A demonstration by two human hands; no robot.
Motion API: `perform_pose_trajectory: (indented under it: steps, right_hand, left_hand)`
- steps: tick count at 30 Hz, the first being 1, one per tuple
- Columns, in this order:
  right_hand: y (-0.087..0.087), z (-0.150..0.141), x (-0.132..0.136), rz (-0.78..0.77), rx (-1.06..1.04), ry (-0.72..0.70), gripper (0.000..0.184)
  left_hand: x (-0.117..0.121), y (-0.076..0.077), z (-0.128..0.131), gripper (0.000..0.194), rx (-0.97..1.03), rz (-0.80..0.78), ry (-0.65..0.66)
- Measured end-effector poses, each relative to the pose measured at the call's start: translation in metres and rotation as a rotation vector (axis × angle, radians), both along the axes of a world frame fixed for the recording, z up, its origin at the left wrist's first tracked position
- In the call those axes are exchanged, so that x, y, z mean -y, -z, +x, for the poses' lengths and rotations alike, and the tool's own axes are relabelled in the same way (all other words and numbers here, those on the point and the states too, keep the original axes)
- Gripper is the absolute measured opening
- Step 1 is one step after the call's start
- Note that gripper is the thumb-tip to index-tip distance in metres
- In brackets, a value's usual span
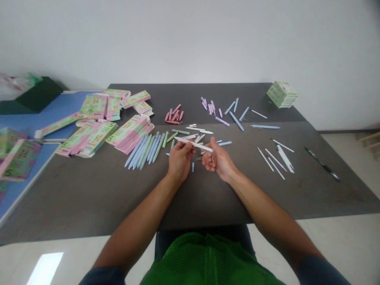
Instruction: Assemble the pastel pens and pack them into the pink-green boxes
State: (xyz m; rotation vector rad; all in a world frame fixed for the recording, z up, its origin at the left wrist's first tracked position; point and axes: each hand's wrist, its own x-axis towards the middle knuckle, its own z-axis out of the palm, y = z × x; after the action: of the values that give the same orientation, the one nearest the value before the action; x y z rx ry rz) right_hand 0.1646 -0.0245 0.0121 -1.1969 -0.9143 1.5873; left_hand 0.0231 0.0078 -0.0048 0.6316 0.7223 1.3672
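Both my hands hold one white pen (194, 144) just above the dark table (208, 194). My left hand (179, 158) pinches its left end with closed fingers. My right hand (219, 159) grips its right end, fingers curled. Just beyond the pen lie loose white pen parts (198, 130). A row of light blue and green pens (145, 149) lies to the left of my left hand. A tiny blue piece (192, 166) rests on the table between my hands.
Flat pink-and-green cartons (89, 136) are piled at the left. Red caps (174, 115), purple pieces (210, 106) and blue barrels (237, 118) lie farther back. Thin white refills (276, 158) lie at the right, a black pen (322, 164) beyond them. A green box (281, 94) stands at the back right.
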Motion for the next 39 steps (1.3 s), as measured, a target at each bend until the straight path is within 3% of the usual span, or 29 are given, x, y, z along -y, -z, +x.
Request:
perform_pose_trajectory:
  steps: [4,6,12,17,26,34,37,39]
  right_hand:
    - [0.004,-0.004,0.000,0.298,0.175,0.151,0.039]
    - [0.005,-0.005,-0.001,0.336,0.236,0.159,0.035]
    - [0.003,-0.005,-0.002,0.235,0.186,0.107,0.045]
    - [0.004,-0.004,-0.002,0.142,0.236,0.085,0.056]
    - [0.001,-0.006,-0.003,0.233,0.243,0.097,0.050]
    - [0.002,-0.004,-0.001,0.090,0.240,0.050,0.058]
    - [0.003,-0.004,-0.001,0.081,0.246,0.048,0.056]
    - [0.006,-0.004,-0.003,0.133,0.263,0.092,0.051]
  left_hand:
    - [-0.005,0.001,-0.004,0.008,0.038,-0.051,-0.046]
    - [-0.007,0.001,-0.006,0.006,0.050,-0.068,-0.043]
    - [-0.008,-0.001,-0.009,0.003,0.062,-0.067,-0.042]
    - [-0.006,-0.003,-0.009,0.011,0.042,-0.039,-0.046]
    - [-0.006,-0.006,-0.010,0.011,-0.024,-0.040,-0.044]
    - [-0.005,-0.006,-0.011,0.019,-0.079,0.012,-0.023]
    - [-0.006,-0.003,-0.012,0.022,-0.196,0.006,-0.023]
    - [-0.007,-0.001,-0.014,0.024,-0.417,-0.030,0.014]
